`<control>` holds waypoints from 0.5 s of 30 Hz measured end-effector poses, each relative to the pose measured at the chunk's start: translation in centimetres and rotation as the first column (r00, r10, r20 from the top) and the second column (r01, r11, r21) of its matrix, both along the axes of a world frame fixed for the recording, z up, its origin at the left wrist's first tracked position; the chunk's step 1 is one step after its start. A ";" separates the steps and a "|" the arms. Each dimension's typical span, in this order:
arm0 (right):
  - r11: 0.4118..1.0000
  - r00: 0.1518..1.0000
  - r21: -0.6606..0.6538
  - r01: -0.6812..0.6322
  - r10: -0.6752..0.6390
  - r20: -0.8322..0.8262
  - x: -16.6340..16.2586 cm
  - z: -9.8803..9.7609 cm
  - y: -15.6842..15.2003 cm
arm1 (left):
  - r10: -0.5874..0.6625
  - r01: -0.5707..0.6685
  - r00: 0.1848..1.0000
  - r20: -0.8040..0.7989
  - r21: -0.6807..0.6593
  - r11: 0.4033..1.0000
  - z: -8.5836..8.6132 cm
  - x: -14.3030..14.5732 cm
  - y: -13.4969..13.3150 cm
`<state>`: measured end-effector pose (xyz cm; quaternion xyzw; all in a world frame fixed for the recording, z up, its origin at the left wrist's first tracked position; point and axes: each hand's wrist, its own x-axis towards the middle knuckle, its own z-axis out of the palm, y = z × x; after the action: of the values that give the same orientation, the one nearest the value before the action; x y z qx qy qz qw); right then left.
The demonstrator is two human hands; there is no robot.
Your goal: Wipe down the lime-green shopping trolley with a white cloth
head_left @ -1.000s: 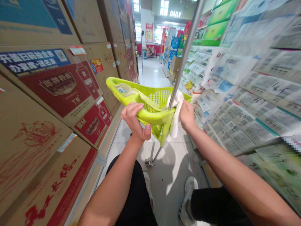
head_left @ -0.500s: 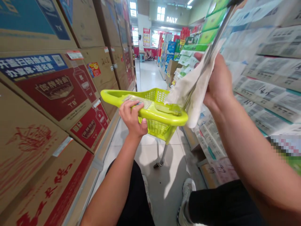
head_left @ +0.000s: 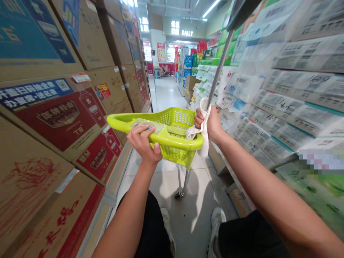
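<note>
My left hand [head_left: 145, 145] is closed on the near rim of a lime-green plastic shopping cart basket [head_left: 178, 141], fingers over a clear panel on top and thumb below. A thin metal pole [head_left: 219, 68] slants up to the right from the basket's right end, with a dark piece at its top. Around the pole's lower part is a white cloth [head_left: 204, 145], and my right hand [head_left: 211, 122] is closed round it there. One end of the cloth hangs outside the rim, another lies over the basket's inside. Below the basket, a metal leg ends in a black caster [head_left: 180, 194].
Stacked cardboard cartons [head_left: 60, 118] line the left side close by. Packs in white and clear wrap [head_left: 285, 104] are piled on the right. A narrow tiled aisle [head_left: 166, 93] runs ahead, with a blue stool [head_left: 157, 73] at its far end. My shoes [head_left: 216, 218] flank the cart leg.
My right hand has moved down and left along the pole with the cloth, now bunched closer to the basket rim. The left hand keeps its hold; the view has shifted slightly.
</note>
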<state>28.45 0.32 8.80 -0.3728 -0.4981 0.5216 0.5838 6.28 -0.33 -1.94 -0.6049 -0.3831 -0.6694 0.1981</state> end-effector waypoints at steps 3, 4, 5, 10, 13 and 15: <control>0.998 0.996 -0.013 -0.062 0.063 0.058 0.6 0.2 -0.7 | -0.011 0.012 1.000 -0.018 0.032 0.999 0.1 -0.1 -0.3; 0.998 0.995 -0.017 -0.064 0.065 0.070 0.8 0.9 -1.0 | -0.014 0.015 1.000 -0.025 0.037 0.999 0.1 -0.1 -0.4; 0.999 0.996 -0.014 -0.050 0.051 0.068 1.0 1.8 -1.3 | -0.016 0.018 0.999 -0.033 0.043 0.999 0.2 -0.1 -0.5; 0.985 0.991 0.136 0.108 -0.096 -0.091 1.5 8.0 -1.5 | -0.012 0.019 0.996 -0.088 0.081 0.997 0.2 0.6 -0.5; 0.979 0.991 0.167 0.114 -0.100 -0.090 1.6 9.0 -0.6 | -0.016 0.024 0.994 -0.111 0.070 0.997 0.2 0.9 -0.4; 0.989 0.995 0.112 0.100 -0.097 -0.032 1.4 7.3 -0.3 | -0.021 0.025 0.994 -0.107 0.031 0.999 0.2 1.0 -0.2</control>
<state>29.83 0.05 16.10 -0.3563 -0.5002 0.4680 0.6355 7.27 -0.55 -1.69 -0.6410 -0.3542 -0.6443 0.2203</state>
